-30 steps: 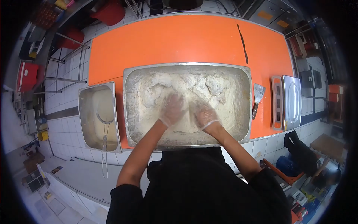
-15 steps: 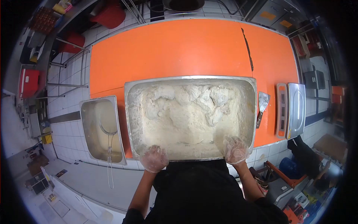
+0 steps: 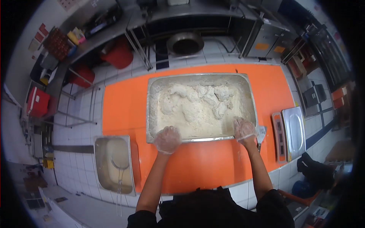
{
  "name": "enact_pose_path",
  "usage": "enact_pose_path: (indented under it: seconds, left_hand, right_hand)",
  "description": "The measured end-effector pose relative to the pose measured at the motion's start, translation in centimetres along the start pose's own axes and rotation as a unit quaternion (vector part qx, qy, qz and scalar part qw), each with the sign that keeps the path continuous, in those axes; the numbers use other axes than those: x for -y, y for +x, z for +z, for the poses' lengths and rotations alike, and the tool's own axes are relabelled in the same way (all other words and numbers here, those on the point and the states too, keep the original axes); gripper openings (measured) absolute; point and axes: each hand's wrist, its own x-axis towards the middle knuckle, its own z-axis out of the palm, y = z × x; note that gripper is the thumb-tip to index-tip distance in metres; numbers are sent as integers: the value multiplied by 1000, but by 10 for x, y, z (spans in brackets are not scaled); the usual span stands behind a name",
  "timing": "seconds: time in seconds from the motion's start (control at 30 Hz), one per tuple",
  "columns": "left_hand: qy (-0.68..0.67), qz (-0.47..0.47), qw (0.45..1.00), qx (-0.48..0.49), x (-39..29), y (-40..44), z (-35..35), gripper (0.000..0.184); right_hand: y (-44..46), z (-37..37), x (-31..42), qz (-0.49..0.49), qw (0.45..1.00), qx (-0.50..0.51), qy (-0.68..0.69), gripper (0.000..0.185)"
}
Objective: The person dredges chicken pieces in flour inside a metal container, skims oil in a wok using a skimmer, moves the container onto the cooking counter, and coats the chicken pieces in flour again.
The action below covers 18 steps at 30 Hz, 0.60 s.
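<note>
At metal tray [image 3: 201, 140], near corners: left hand [image 3: 167, 140], right hand [image 3: 244, 129].

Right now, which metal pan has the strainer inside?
The smaller pan, on the left, has the strainer; the larger pan, with left hand and right hand at its near corners, holds floury lumps.

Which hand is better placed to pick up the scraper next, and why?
Right, probably: the right hand is on the near right corner of the tray, close beside the scraper; the left hand is on the near left corner.
</note>
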Motion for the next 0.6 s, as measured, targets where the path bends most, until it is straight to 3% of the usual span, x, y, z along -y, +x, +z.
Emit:
enact_pose_path:
  seconds: [0.07,0.17,0.23,0.3,0.33,0.37,0.43,0.5,0.53,0.57,0.6]
  left_hand:
    - [-102,-16,994,-24,-4,34,16,18]
    - [18,-57,998,-17,-6,76,32,22]
    - [-20,-55,998,-16,8,90,72,25]
    - [-146,-19,987,-66,41,94,146,28]
    - [-47,34,997,-51,30,109,125,32]
    - [51,88,994,-45,19,123,104,36]
    - [90,142,956,238,-24,158,43,36]
    - [16,101,977,187,-57,174,46,38]
    - [-60,57,987,135,-69,180,51,43]
    - [-60,55,987,136,-76,189,55,43]
    - [-78,56,973,212,-82,198,59,48]
  right_hand:
    - [39,3,-16,-13,1000,-19,-6,32]
    - [92,34,-46,-50,996,-71,-24,38]
    - [111,22,-57,-74,989,-116,-48,39]
    - [130,-1,-52,39,996,43,-61,42]
    - [139,5,-56,39,997,32,-60,42]
    - [148,16,-55,58,997,47,7,45]
    - [163,19,-42,73,993,57,79,47]
    - [160,0,0,60,951,90,290,50]
    - [167,22,0,59,951,91,291,50]
    - [182,61,-2,-48,937,33,345,52]
    - [185,63,0,-100,924,0,370,52]
